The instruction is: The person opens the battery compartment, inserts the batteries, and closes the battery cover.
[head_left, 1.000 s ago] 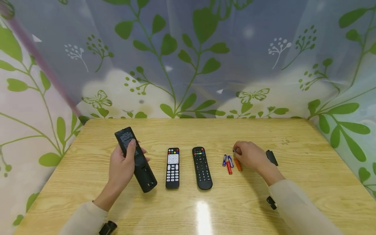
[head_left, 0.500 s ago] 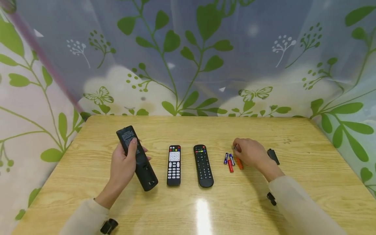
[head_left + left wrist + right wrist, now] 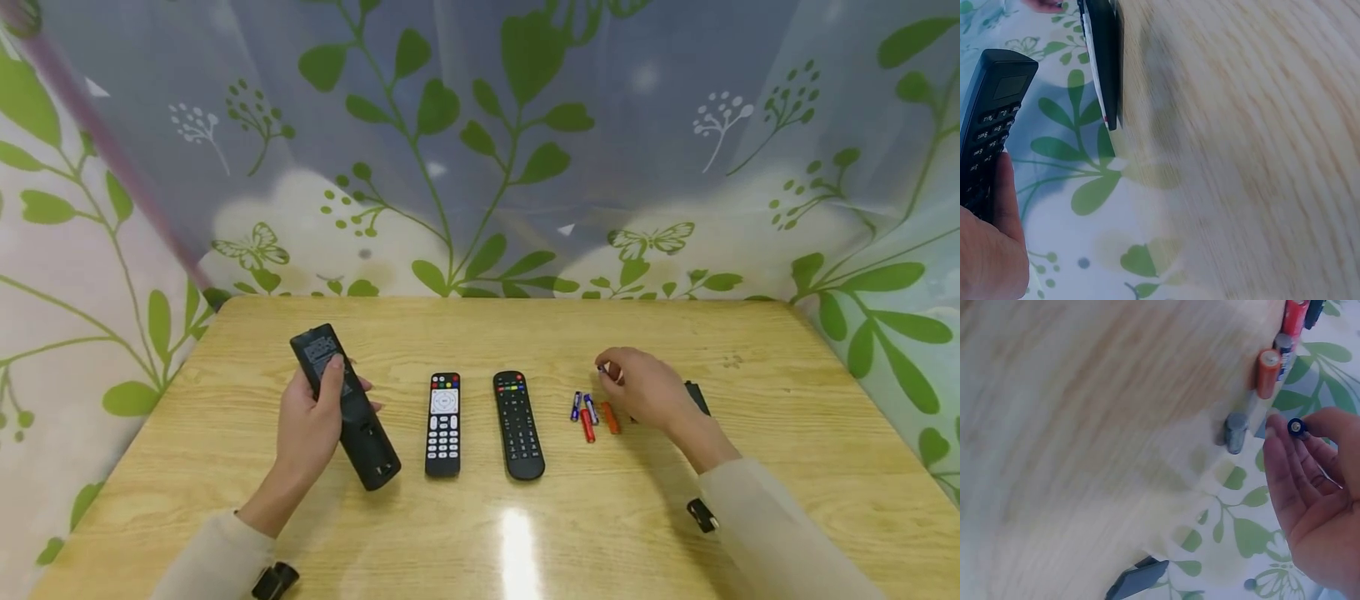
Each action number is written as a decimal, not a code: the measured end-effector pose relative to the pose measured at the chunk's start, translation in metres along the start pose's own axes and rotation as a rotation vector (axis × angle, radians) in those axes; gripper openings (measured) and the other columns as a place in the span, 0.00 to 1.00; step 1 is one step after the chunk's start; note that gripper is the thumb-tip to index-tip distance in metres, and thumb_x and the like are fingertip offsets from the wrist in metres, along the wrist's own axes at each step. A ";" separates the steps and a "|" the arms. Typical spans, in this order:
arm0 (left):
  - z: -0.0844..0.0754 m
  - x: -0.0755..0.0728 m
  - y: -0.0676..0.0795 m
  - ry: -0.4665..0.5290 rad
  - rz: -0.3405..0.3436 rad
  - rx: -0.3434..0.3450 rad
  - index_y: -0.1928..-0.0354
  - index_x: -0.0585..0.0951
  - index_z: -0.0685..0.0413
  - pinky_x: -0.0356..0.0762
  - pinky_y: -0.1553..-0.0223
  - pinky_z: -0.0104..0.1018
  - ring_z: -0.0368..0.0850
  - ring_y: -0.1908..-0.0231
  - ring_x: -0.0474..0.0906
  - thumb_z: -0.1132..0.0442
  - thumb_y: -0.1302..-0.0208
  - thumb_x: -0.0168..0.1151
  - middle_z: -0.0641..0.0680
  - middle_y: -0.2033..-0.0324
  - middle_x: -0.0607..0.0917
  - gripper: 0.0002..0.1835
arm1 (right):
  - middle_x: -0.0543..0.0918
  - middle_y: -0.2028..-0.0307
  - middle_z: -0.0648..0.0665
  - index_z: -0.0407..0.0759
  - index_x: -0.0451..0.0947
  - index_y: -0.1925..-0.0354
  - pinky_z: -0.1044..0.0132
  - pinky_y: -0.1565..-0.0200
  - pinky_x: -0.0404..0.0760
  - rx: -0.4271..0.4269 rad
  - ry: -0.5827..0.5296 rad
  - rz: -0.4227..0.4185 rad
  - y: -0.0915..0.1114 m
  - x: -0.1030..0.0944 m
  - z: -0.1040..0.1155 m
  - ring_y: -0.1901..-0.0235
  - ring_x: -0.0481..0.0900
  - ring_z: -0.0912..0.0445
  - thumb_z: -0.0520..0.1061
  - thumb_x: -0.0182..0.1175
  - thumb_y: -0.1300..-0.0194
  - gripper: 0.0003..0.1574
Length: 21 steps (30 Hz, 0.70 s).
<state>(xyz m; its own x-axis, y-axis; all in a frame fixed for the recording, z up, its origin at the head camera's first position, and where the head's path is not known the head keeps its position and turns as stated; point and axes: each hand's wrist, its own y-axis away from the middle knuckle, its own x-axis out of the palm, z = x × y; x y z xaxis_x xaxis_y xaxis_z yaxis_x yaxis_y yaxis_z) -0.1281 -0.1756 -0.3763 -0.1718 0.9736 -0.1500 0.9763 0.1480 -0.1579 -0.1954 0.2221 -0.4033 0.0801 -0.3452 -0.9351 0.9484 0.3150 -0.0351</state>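
My left hand (image 3: 311, 421) grips a black remote control (image 3: 352, 417) with its back facing up, thumb pressed on the label. At its lower end the battery compartment is uncovered and metal contacts show. The keys and small screen of this remote (image 3: 988, 140) appear in the left wrist view. Between thumb and fingertips, my right hand (image 3: 645, 392) pinches a dark blue battery (image 3: 1296, 427), held end-on to the right wrist camera. On the table by that hand lie an orange battery (image 3: 611, 417), a red battery (image 3: 587, 425), two blue ones (image 3: 576, 407) and a grey battery (image 3: 1235, 432).
Two more remotes lie face up between the hands: one with white keys (image 3: 443, 425) and an all-black one (image 3: 519, 427). A small black cover (image 3: 1138, 579) sits beyond the right wrist, partly hidden in the head view. Patterned cloth (image 3: 480, 167) rises behind the wooden table (image 3: 420, 533).
My right hand has shifted slightly away from the loose batteries with the blue battery in its fingertips, baring more of the orange one. The left hand and its remote stay almost still.
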 end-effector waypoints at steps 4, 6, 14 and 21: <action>-0.001 0.001 0.000 -0.002 0.004 -0.011 0.46 0.70 0.63 0.84 0.69 0.41 0.50 0.73 0.85 0.45 0.26 0.43 0.64 0.64 0.81 0.26 | 0.80 0.65 0.45 0.36 0.78 0.49 0.62 0.72 0.76 -0.013 -0.058 -0.011 0.003 -0.002 0.007 0.73 0.75 0.57 0.42 0.57 0.32 0.15; -0.001 0.003 -0.001 0.003 0.011 -0.011 0.46 0.70 0.63 0.84 0.69 0.41 0.50 0.73 0.85 0.45 0.26 0.43 0.64 0.64 0.81 0.26 | 0.80 0.64 0.44 0.34 0.78 0.49 0.61 0.71 0.78 -0.019 -0.089 -0.019 0.005 -0.002 0.011 0.71 0.76 0.56 0.41 0.57 0.32 0.16; -0.001 0.008 -0.001 0.024 0.019 0.002 0.47 0.71 0.63 0.84 0.69 0.43 0.51 0.74 0.85 0.45 0.27 0.44 0.64 0.65 0.81 0.26 | 0.80 0.61 0.43 0.34 0.79 0.50 0.63 0.68 0.81 -0.058 -0.206 -0.047 0.012 0.000 0.046 0.67 0.79 0.56 0.40 0.59 0.33 0.16; -0.002 0.011 -0.001 0.038 0.026 0.010 0.47 0.71 0.64 0.84 0.69 0.43 0.50 0.74 0.85 0.46 0.26 0.43 0.65 0.65 0.81 0.25 | 0.81 0.63 0.48 0.38 0.81 0.54 0.68 0.65 0.81 -0.168 -0.304 -0.066 0.017 0.016 0.093 0.66 0.80 0.60 0.39 0.62 0.37 0.12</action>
<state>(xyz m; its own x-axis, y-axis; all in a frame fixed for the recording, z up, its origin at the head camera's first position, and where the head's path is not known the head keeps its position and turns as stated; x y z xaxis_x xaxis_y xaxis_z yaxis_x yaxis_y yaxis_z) -0.1310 -0.1647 -0.3755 -0.1410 0.9830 -0.1173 0.9790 0.1207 -0.1645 -0.1498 0.1399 -0.3857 0.1316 -0.6088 -0.7823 0.8930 0.4155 -0.1731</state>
